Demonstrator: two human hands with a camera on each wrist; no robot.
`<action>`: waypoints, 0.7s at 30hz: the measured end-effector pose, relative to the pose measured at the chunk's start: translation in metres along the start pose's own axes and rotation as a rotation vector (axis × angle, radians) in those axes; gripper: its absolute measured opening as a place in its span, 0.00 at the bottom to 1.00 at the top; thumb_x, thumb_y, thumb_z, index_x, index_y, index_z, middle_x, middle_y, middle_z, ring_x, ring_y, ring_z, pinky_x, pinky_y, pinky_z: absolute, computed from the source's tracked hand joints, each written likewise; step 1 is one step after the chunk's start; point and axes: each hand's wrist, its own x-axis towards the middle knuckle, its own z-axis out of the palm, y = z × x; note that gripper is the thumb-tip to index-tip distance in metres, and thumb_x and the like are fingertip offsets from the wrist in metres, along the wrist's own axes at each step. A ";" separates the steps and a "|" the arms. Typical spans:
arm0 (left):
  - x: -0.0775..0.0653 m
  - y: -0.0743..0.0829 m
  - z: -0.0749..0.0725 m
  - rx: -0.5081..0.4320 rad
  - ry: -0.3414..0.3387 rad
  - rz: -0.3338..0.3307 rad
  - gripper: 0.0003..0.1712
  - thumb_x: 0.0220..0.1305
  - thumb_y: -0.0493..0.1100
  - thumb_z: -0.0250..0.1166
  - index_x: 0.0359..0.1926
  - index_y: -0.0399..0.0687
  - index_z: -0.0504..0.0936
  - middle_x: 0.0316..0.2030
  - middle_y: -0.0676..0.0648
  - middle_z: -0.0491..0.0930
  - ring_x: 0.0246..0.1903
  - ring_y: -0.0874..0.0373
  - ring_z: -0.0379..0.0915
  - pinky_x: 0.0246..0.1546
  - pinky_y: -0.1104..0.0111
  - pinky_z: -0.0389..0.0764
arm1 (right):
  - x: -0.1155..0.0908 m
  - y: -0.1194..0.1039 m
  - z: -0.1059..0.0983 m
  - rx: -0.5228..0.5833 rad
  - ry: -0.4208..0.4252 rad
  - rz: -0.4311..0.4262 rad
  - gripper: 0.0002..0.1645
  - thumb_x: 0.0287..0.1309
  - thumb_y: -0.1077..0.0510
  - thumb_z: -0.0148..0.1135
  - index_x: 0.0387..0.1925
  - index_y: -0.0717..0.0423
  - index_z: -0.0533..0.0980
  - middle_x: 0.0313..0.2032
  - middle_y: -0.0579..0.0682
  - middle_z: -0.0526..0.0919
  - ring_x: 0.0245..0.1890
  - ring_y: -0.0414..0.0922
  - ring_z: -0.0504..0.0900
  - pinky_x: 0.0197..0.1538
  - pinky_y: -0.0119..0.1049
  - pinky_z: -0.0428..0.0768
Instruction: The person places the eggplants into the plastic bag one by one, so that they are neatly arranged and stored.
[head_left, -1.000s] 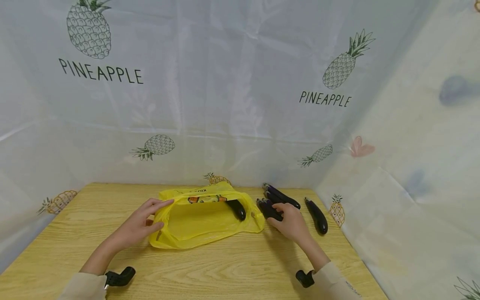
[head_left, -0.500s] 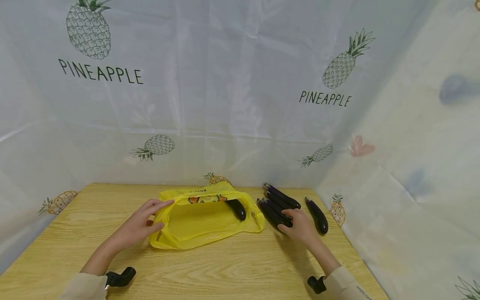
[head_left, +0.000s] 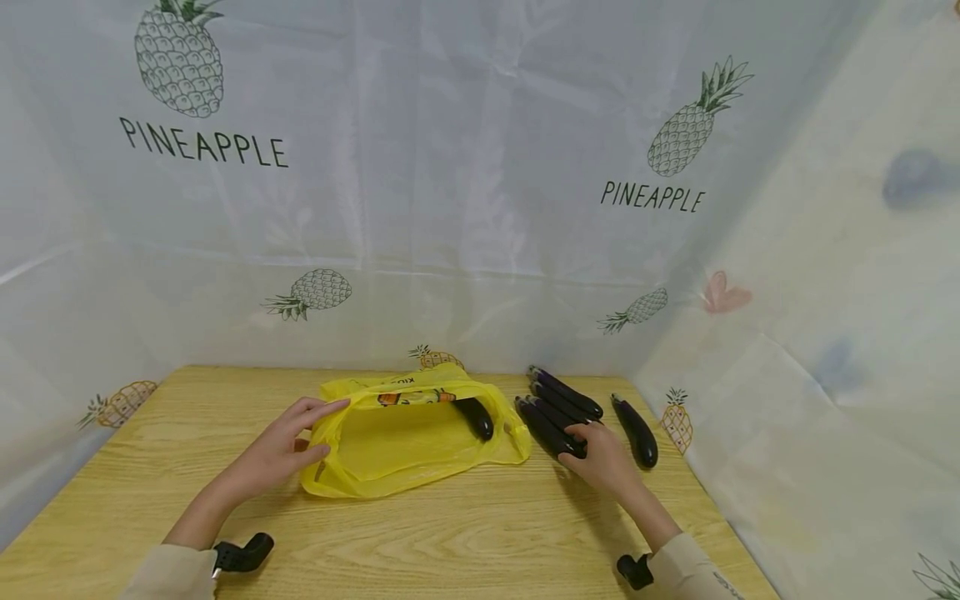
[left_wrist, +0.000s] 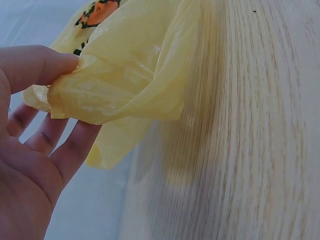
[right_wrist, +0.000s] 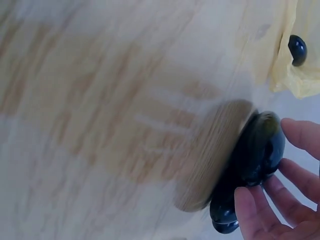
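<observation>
My left hand [head_left: 281, 450] pinches the left edge of a yellow plastic bag [head_left: 397, 487] that lies on its side, mouth toward me. In the left wrist view, thumb and fingers [left_wrist: 75, 145] have the thin film between them. Inside the bag, an eggplant [head_left: 477, 419] shows its dark rounded end. My right hand [head_left: 606, 458] holds the near end of an eggplant [head_left: 546, 427] to the right of the bag, thumb on one side and fingers on the other. Another eggplant [head_left: 551, 408] lies close alongside it, partly hidden by the hand.
Behind the right hand, two more eggplants [head_left: 573, 396] lie side by side near the back edge. A single eggplant [head_left: 636, 432] rests further right. The wooden table [head_left: 420, 550] meets pineapple-printed sheeting [head_left: 450, 208] at the back and sides.
My right hand has slid from the middle of the front eggplants toward their near ends, to the right and closer to me. The left hand and the bag have stayed put.
</observation>
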 end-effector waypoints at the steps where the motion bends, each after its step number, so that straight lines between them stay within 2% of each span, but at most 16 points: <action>1: 0.000 0.000 0.000 -0.004 0.000 0.000 0.38 0.73 0.35 0.68 0.80 0.52 0.69 0.61 0.46 0.71 0.51 0.61 0.67 0.43 0.65 0.81 | 0.000 0.000 0.001 -0.001 0.001 -0.001 0.25 0.58 0.55 0.81 0.56 0.59 0.86 0.42 0.52 0.86 0.42 0.51 0.84 0.43 0.51 0.84; 8: 0.000 -0.001 0.000 -0.004 0.001 0.019 0.39 0.71 0.32 0.69 0.80 0.49 0.69 0.61 0.44 0.71 0.48 0.61 0.66 0.39 0.67 0.79 | 0.002 0.001 0.005 0.011 -0.002 0.006 0.25 0.57 0.56 0.81 0.55 0.60 0.86 0.41 0.53 0.85 0.41 0.52 0.84 0.43 0.51 0.85; 15: 0.001 -0.004 0.001 -0.001 -0.003 0.017 0.39 0.71 0.32 0.69 0.80 0.49 0.68 0.60 0.44 0.71 0.47 0.62 0.67 0.40 0.67 0.81 | 0.001 0.000 0.005 0.004 0.000 0.017 0.22 0.56 0.58 0.81 0.53 0.59 0.87 0.40 0.52 0.84 0.40 0.50 0.84 0.43 0.50 0.85; 21: 0.000 -0.002 0.001 -0.002 -0.007 0.008 0.39 0.71 0.32 0.69 0.80 0.49 0.69 0.60 0.44 0.71 0.47 0.61 0.66 0.41 0.66 0.81 | 0.001 -0.001 0.002 0.025 -0.025 0.006 0.22 0.56 0.59 0.82 0.52 0.59 0.87 0.40 0.52 0.88 0.40 0.51 0.86 0.43 0.50 0.85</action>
